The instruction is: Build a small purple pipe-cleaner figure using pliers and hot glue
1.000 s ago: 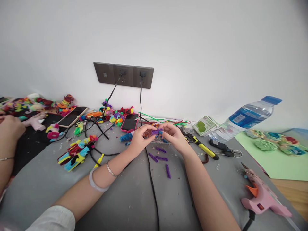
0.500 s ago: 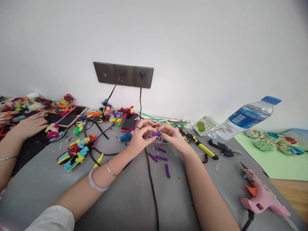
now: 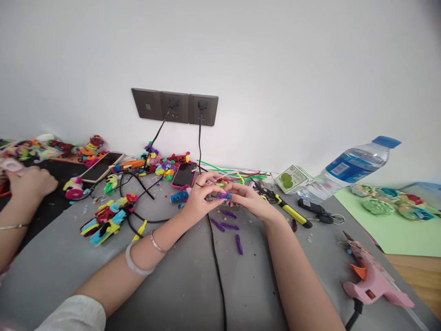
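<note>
Between the fingertips of both hands is a short folded piece of purple pipe cleaner (image 3: 223, 196), mostly covered by the fingers. My left hand (image 3: 204, 195) pinches it from the left, a dark ring on one finger. My right hand (image 3: 248, 200) closes on its right end, thumb and forefinger meeting there. Just below the hands, several more folded purple pipe cleaners (image 3: 239, 244) lie on the grey table (image 3: 172, 280). A blue fuzzy roll (image 3: 179, 196) rests left of my left hand.
Pliers (image 3: 292, 212), car keys (image 3: 320, 212), a leaning water bottle (image 3: 354, 163) and a pink glue gun (image 3: 374, 282) lie to the right. Black cables (image 3: 215, 257) cross the table. Colourful pipe-cleaner figures (image 3: 108, 220) and phones (image 3: 184, 175) are at left. Another person's hand (image 3: 32, 184) works far left.
My right hand has turned slightly, its fingers now drawn over more of the purple piece. At far left, the other person's hands have moved, and one now holds a pale pink object.
</note>
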Action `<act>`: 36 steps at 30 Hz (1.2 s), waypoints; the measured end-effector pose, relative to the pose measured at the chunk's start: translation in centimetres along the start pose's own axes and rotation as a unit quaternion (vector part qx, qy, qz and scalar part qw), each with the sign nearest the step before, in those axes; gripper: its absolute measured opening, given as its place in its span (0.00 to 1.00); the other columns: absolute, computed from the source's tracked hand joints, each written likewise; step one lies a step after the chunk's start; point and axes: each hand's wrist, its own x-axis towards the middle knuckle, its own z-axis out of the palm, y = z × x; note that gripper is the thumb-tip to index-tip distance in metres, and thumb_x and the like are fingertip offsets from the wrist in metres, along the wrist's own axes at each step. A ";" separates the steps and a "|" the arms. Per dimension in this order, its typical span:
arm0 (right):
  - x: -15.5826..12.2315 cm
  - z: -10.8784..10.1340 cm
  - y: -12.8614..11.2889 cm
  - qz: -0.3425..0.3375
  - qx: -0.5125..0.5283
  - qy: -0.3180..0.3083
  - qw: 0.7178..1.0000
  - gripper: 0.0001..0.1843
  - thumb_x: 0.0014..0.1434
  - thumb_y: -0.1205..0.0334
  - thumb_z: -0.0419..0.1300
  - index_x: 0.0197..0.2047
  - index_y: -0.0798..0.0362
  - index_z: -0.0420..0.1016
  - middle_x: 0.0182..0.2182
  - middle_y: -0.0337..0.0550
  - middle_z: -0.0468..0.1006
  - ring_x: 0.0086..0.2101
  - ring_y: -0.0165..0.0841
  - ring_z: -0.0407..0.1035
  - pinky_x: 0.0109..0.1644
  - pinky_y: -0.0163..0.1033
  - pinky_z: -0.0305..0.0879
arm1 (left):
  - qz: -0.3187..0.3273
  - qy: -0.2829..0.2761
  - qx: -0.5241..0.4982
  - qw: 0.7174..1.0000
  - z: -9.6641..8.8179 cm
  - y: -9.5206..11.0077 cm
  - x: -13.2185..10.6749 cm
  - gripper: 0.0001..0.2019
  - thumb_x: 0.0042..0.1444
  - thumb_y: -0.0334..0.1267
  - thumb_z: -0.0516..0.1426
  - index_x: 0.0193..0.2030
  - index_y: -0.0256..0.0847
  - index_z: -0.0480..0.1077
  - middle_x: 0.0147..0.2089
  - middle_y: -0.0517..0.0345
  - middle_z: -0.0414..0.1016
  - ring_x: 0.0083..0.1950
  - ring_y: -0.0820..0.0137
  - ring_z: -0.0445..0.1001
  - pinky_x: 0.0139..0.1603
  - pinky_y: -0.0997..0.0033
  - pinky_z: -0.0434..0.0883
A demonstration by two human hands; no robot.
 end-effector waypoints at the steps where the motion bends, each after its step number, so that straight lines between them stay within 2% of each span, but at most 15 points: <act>1: 0.0 0.0 -0.1 0.001 0.001 0.001 1.000 0.14 0.56 0.50 0.66 0.38 0.51 0.75 0.31 0.37 0.73 0.30 0.31 0.66 0.34 0.35 0.63 | -0.001 0.004 -0.003 1.000 0.0 0.0 0.0 0.05 0.54 0.31 0.64 0.38 0.43 0.76 0.56 0.49 0.69 0.54 0.61 0.71 0.53 0.57 0.73; 9: -0.1 0.3 0.0 -0.006 0.026 0.014 1.000 0.16 0.59 0.47 0.63 0.43 0.49 0.75 0.40 0.41 0.74 0.33 0.31 0.66 0.39 0.37 0.64 | -0.021 0.014 -0.008 1.000 -0.1 0.4 0.2 0.06 0.54 0.31 0.64 0.39 0.45 0.76 0.56 0.50 0.69 0.54 0.62 0.71 0.54 0.57 0.72; 16: 0.2 0.1 0.6 -0.002 -0.007 0.003 1.000 0.15 0.61 0.50 0.62 0.47 0.48 0.73 0.42 0.40 0.75 0.33 0.30 0.67 0.38 0.36 0.63 | -0.015 0.016 -0.022 1.000 0.1 0.1 0.0 0.05 0.55 0.31 0.63 0.38 0.43 0.77 0.56 0.49 0.69 0.54 0.62 0.71 0.54 0.56 0.72; 23: 0.3 0.2 0.6 -0.023 -0.002 0.010 1.000 0.14 0.60 0.51 0.63 0.45 0.49 0.73 0.43 0.42 0.76 0.35 0.31 0.68 0.38 0.37 0.64 | -0.012 0.019 -0.030 0.999 0.2 -0.1 -0.1 0.05 0.53 0.31 0.65 0.36 0.41 0.76 0.54 0.49 0.72 0.53 0.62 0.73 0.51 0.59 0.74; 29: 0.3 0.2 0.7 -0.029 -0.008 0.008 1.000 0.13 0.60 0.50 0.63 0.44 0.49 0.74 0.40 0.41 0.75 0.35 0.32 0.67 0.36 0.36 0.63 | -0.023 0.015 -0.047 0.999 0.3 -0.2 -0.3 0.05 0.53 0.30 0.65 0.37 0.41 0.77 0.53 0.49 0.72 0.53 0.62 0.73 0.41 0.68 0.75; 36: 0.6 0.6 0.7 -0.046 0.005 0.024 0.999 0.13 0.59 0.49 0.64 0.40 0.49 0.72 0.35 0.38 0.72 0.30 0.29 0.65 0.34 0.36 0.63 | -0.055 0.009 -0.072 0.996 0.3 -0.1 -0.2 0.05 0.54 0.29 0.63 0.38 0.40 0.75 0.49 0.49 0.73 0.53 0.63 0.74 0.38 0.71 0.73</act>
